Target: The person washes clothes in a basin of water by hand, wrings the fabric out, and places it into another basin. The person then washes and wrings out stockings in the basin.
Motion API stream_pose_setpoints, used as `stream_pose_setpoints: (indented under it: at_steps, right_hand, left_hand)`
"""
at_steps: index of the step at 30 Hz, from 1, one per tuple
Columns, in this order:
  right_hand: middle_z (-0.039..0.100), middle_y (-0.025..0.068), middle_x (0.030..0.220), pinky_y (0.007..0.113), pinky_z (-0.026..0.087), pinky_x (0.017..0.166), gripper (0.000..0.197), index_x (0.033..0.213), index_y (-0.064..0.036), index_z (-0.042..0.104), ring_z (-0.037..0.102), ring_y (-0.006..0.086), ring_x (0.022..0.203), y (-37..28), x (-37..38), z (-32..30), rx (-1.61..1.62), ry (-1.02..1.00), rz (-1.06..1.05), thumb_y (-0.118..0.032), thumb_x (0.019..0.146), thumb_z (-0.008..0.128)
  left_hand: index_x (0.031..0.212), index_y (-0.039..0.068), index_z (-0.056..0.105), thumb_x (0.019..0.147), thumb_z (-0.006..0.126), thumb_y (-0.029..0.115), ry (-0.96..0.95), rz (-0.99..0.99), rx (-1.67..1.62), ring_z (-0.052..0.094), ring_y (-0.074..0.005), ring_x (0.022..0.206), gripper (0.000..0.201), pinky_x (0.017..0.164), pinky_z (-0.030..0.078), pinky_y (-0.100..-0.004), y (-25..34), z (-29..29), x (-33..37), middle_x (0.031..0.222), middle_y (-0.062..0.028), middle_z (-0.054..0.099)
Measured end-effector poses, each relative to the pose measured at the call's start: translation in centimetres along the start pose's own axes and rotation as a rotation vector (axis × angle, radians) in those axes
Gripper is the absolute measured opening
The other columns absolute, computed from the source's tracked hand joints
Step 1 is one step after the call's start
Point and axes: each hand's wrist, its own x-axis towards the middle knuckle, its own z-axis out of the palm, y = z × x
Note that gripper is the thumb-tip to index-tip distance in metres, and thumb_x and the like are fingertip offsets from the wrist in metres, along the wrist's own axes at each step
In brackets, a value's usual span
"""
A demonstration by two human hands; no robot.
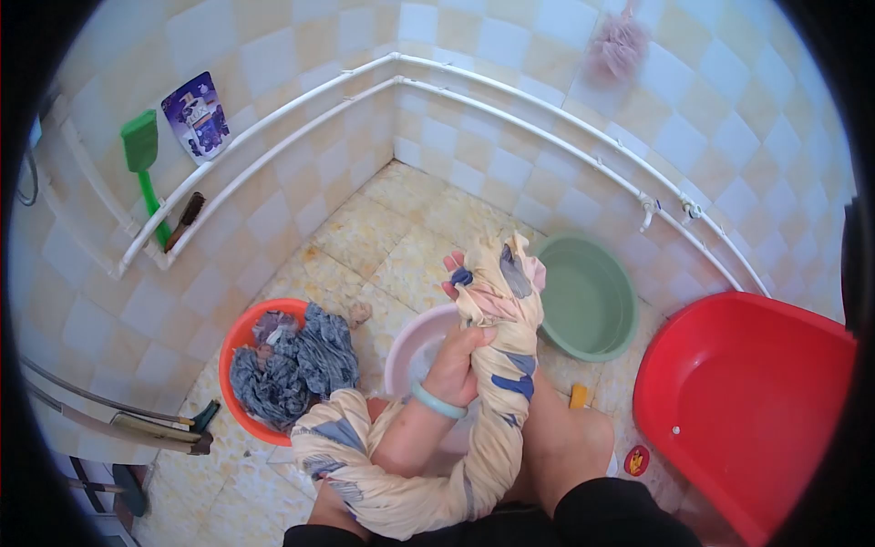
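Observation:
A long, twisted cream cloth (497, 465) with blue and grey patches stretches between my hands and loops back over my left forearm. My left hand (453, 365), with a pale green bangle at the wrist, grips the cloth partway up, its thumb lying across the fabric. Higher up, the fingertips of my right hand (453, 266) curl round the bunched upper end; the cloth hides the rest of that hand. Below my hands, partly covered by them, is a pale pink basin (401, 351) on the floor between my legs.
An orange-red basin (228, 387) heaped with wet grey-blue clothes (301, 365) stands left. To the right are a green basin (588, 296) holding water and a large red tub (747, 419). White pipes (538, 137) with taps line the tiled walls. A green brush (141, 146) hangs behind them.

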Motion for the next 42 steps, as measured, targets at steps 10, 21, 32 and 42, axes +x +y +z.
stream_pose_setpoints:
  at_steps: [10, 21, 32, 42]
  right_hand:
    - [0.053, 0.0124, 0.118, 0.036, 0.042, 0.091, 0.059, 0.123, -0.0019, 0.045, 0.052, 0.0246, 0.106, -6.3, -1.8, 1.4, -0.176, 0.026, -0.089, -0.049, 0.087, 0.048]
    - [0.057, 0.0065, 0.106, 0.031, 0.043, 0.085, 0.065, 0.120, -0.0046, 0.047, 0.054, 0.0168, 0.096, -9.5, -3.7, 6.9, -0.829, -0.085, 0.339, -0.020, 0.064, 0.078]
    - [0.060, 0.0094, 0.101, 0.029, 0.042, 0.083, 0.063, 0.111, -0.0030, 0.054, 0.055, 0.0192, 0.093, -8.2, -3.0, 10.9, -1.811, -0.459, 0.652, -0.033, 0.061, 0.077]
    - [0.063, 0.0206, 0.091, 0.037, 0.047, 0.078, 0.044, 0.104, -0.0051, 0.059, 0.060, 0.0342, 0.089, -4.3, -2.1, 2.3, -2.359, -0.336, 0.441, -0.016, 0.062, 0.066]
  left_hand:
    - [0.121, -0.003, 0.042, 0.080, 0.054, 0.008, 0.097, -0.115, 0.020, 0.059, -0.0201, 0.094, 0.043, 0.078, 0.051, -0.0318, -1.6, -1.8, 1.1, 0.107, -0.0121, 0.057]
    - [0.115, 0.001, 0.047, 0.083, 0.052, 0.015, 0.072, -0.228, 0.076, 0.059, -0.0201, 0.092, 0.035, 0.079, 0.049, -0.0328, -3.4, -2.0, 1.4, 0.102, -0.0099, 0.058]
    - [0.104, -0.002, 0.054, 0.082, 0.053, 0.010, 0.251, -0.320, 0.314, 0.059, -0.0184, 0.087, 0.025, 0.073, 0.049, -0.0318, -6.3, -3.9, 2.2, 0.096, -0.0091, 0.060]
    - [0.114, 0.000, 0.051, 0.079, 0.057, 0.015, 0.190, -0.140, 1.541, 0.053, -0.0259, 0.104, 0.038, 0.089, 0.040, -0.0354, -8.6, -7.0, 4.3, 0.112, -0.0154, 0.056]
